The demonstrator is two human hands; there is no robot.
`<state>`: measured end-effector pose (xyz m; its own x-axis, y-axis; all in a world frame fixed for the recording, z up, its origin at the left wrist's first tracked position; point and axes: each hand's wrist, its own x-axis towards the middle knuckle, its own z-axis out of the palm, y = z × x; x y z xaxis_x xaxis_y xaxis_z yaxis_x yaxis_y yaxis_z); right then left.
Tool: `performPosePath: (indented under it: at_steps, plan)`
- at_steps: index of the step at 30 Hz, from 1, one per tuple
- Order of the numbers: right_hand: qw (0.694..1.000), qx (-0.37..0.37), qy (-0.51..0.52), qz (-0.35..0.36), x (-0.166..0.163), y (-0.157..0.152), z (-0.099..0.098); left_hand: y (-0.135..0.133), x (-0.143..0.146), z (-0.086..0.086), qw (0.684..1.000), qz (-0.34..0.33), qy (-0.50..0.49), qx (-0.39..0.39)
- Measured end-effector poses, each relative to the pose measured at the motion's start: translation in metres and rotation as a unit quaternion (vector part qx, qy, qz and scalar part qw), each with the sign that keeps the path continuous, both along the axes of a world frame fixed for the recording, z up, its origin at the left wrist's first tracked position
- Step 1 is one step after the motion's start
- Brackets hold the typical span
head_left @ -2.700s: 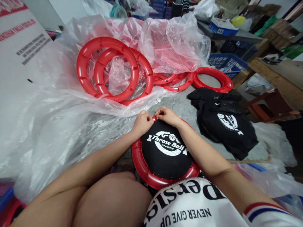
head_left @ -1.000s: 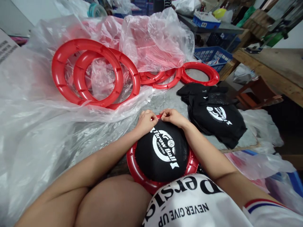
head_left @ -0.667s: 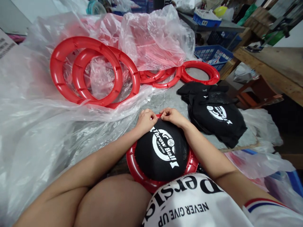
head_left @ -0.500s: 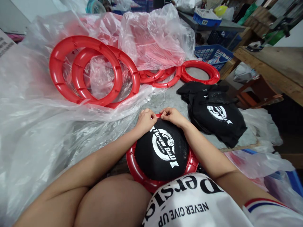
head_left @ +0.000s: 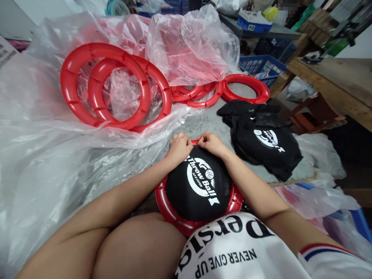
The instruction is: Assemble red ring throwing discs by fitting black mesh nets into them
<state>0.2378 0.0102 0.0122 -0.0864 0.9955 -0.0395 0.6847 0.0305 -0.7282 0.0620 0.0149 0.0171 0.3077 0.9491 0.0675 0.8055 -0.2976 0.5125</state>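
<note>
A red plastic ring [head_left: 162, 203] rests against my lap, and a black mesh cover [head_left: 199, 190] printed "Throw Ball" is stretched over it. At the ring's far edge my left hand [head_left: 179, 147] is closed, fingers pinching the mesh edge against the rim. My right hand [head_left: 211, 142] is closed beside it, pinching the same edge. The two hands nearly touch. A pile of loose black mesh covers [head_left: 266, 143] lies to the right on the grey floor.
Several bare red rings [head_left: 107, 87] lie on crumpled clear plastic sheeting [head_left: 43, 155] to the left; more red rings [head_left: 247, 89] lie further back. Bags of red parts [head_left: 188, 50], blue crates [head_left: 261, 66] and a wooden bench [head_left: 334, 85] stand behind and to the right.
The ring with its cover has been turned clockwise since 2.7 s ago, so the print now runs diagonally. Over the last second both hands stay pinched at the far rim.
</note>
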Motion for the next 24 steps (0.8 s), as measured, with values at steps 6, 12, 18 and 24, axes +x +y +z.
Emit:
performPosePath:
  at_steps: [6,12,18,24]
  plan:
    - [0.999,0.013,0.013,-0.027,0.005,0.003,-0.001,0.01,-0.017,-0.002,0.989,-0.052,-0.133,-0.042]
    - [0.985,0.058,-0.071,0.146,0.0,0.009,0.023,0.008,-0.038,-0.008,0.976,-0.076,-0.202,-0.035]
    - [0.98,0.023,-0.03,0.195,-0.016,0.018,0.015,-0.004,-0.035,-0.012,0.986,-0.073,-0.147,0.024]
    - [0.981,-0.009,0.136,0.138,-0.011,0.015,-0.004,-0.003,-0.032,-0.01,0.988,-0.068,-0.137,0.017]
